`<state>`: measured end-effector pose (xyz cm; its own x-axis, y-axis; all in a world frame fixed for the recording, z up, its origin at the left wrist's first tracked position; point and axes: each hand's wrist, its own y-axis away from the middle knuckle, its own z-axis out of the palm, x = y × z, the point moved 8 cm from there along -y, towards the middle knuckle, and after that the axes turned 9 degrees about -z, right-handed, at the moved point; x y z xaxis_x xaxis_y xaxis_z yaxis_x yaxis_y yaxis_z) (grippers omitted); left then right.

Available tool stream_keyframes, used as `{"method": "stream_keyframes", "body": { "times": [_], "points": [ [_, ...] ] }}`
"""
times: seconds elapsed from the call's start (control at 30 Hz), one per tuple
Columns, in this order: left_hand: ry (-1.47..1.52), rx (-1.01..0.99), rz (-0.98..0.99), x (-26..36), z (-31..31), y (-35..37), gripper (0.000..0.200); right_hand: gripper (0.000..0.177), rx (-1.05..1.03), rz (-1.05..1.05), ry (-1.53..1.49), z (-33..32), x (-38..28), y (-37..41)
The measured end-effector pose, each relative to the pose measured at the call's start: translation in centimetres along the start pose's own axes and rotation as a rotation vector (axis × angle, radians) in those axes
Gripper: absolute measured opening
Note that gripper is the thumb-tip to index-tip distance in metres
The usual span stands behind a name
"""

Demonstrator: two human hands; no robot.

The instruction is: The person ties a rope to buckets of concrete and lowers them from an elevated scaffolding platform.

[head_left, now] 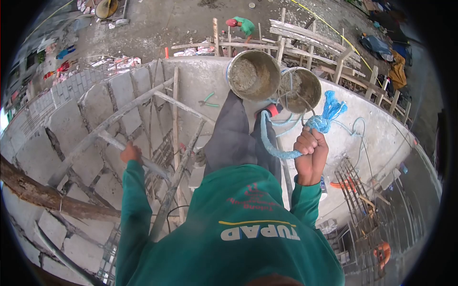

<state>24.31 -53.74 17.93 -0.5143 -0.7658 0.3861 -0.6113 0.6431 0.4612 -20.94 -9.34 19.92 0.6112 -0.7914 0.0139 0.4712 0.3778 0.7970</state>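
Note:
My right hand [311,155] is closed around a thick blue rope [274,148] just below its frayed knot [324,121]. Beyond the knot, two round buckets [271,78] with grey mortar-like residue inside stand side by side near my feet. A thin curved bar, seemingly a hook or bail, runs between the knot and the right bucket [314,90]. My left hand [131,152] grips a grey scaffold pole [151,166] at my left. Pliers with green handles [208,101] lie on the concrete ledge [195,78] under me.
Crossed poles and a wooden log [52,193] fill the left side beside a block wall [93,105]. Rebar [360,200] stands at lower right. Past the ledge's edge, timber framing [315,40] and a co-worker in green [245,25] are on lower ground.

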Motion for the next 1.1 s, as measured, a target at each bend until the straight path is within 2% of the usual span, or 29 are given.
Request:
{"method": "stream_keyframes", "body": {
  "times": [0.23, 0.3, 0.6, 0.83, 0.9, 1.1],
  "points": [
    [0.002, -0.006, 0.003, -0.5, -0.3, -1.1, 0.022, 0.017, -0.126, 0.004, 0.026, 5.7, 0.7, -5.7],
    [0.041, -0.044, -0.003, -0.4, 0.0, -0.7, 0.022, 0.018, -0.204, -0.035, 0.114, 7.4, 1.0, -7.2],
    [0.020, -0.027, -0.009, -0.3, -0.2, -0.2, 0.021, 0.015, -0.321, 0.071, 0.080, 12.1, 2.0, -14.5],
    [0.085, 0.000, 0.014, 0.3, 0.0, 1.2, 0.024, 0.014, -0.289, -0.057, 0.340, 12.4, 1.4, -22.8],
    [0.079, -0.022, 0.037, 0.0, -0.2, 0.6, 0.025, 0.016, -0.271, 0.008, 0.290, 10.9, 0.7, -26.3],
    [0.043, -0.001, 0.022, 0.2, -0.3, 0.9, 0.025, 0.014, -0.063, -0.015, 0.631, 6.0, 1.6, -32.1]
  ]
}}
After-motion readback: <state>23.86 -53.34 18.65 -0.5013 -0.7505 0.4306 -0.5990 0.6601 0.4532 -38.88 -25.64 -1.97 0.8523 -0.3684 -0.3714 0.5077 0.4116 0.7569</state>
